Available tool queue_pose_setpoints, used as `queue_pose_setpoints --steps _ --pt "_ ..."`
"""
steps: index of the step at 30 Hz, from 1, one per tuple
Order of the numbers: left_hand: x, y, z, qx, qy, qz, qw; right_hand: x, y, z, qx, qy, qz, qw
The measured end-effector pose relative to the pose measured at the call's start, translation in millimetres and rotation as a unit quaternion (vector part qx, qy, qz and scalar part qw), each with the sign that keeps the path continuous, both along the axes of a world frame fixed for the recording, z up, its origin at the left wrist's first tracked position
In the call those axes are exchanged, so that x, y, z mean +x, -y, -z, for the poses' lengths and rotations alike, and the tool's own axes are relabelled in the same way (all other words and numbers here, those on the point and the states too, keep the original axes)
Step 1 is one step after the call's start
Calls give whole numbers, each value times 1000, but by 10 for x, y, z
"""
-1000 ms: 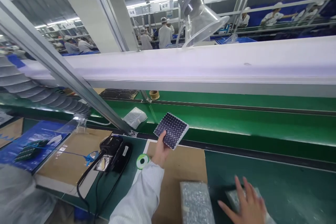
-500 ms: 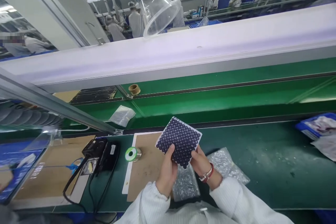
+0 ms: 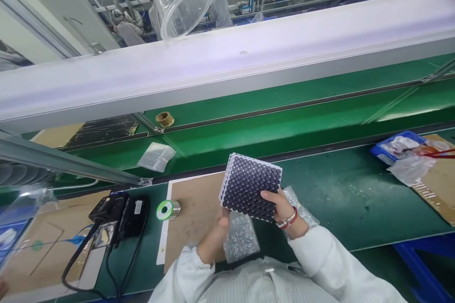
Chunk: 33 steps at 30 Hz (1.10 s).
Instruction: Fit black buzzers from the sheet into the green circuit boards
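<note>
**Inspector:** Pad sheets, a stack dotted with rows of dark round discs: where are they?

**Operator:** Held up and tilted over a tan cardboard mat, not resting on it. Right hand has them at the lower right edge, one digit pressed flat on the top sheet and the other fingers out of sight behind the stack.

**Inspector:** And the other hand?

**Operator:** Left hand sits at the lower left edge. Its fingers are hidden, so I cannot tell whether they are spread or together, or whether they touch the sheets.

**Inspector:** Next out from the hands?

**Operator:** A red bracelet on the right wrist and white ribbed sleeves. Below the sheets lie two bubble-wrap bags, one partly hidden by the right hand.

**Inspector:** Bench?

**Operator:** A solder wire spool stands on the mat's left edge, beside a black bench unit with cables. To the right, a blue tray holds loose plastic. Co-workers stand beyond a clear plastic hood.
</note>
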<state>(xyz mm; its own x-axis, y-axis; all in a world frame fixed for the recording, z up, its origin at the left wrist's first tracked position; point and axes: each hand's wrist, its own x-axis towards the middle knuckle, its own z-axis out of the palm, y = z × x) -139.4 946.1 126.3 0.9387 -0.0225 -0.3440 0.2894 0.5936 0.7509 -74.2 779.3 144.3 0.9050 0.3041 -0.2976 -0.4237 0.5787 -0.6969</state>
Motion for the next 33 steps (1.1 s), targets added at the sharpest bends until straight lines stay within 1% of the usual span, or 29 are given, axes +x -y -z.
queue_pose_setpoints --steps 3,6,8,10,12,15,17,19,22,24,25,26,28,30,31,33 --pt "60 -243 -93 6 30 32 999 5 159 -56 13 4 -45 999" --pt "135 -345 -250 14 39 49 998 -24 230 -110 13 24 -120 992" --pt "154 -325 -349 21 39 52 998 -55 225 -134 9 43 -171 984" --pt "132 -261 -424 38 40 39 998 -89 199 -142 1 59 -193 979" --pt "69 -175 -467 61 31 4 998 -129 170 -125 -10 60 -187 981" --pt "-75 -37 -471 64 -37 -53 996 -220 157 -50 -21 37 -175 984" --pt "-182 54 -441 55 -95 -81 991 -317 176 27 -23 7 -175 984" --pt "-284 146 -389 42 -150 -94 983 -443 214 108 -23 -32 -176 984" --pt "-405 284 -260 10 -228 -81 970 -632 286 207 -35 -83 -176 980" --pt "-449 354 -140 7 -243 -61 968 -718 335 246 -49 -107 -164 979" --pt "-457 375 -75 23 -235 -47 971 -745 360 258 -53 -118 -153 980" --pt "-458 382 -9 55 -216 -27 974 -762 387 265 -53 -131 -139 980" --pt "-441 354 111 140 -166 15 976 -779 457 265 -41 -158 -110 980" --pt "-419 283 216 228 -114 42 966 -785 571 252 -33 -177 -88 980" --pt "-412 242 268 257 -96 44 961 -788 656 240 -36 -179 -77 980" --pt "-415 177 385 325 -73 45 942 -797 899 208 -54 -176 -42 982"
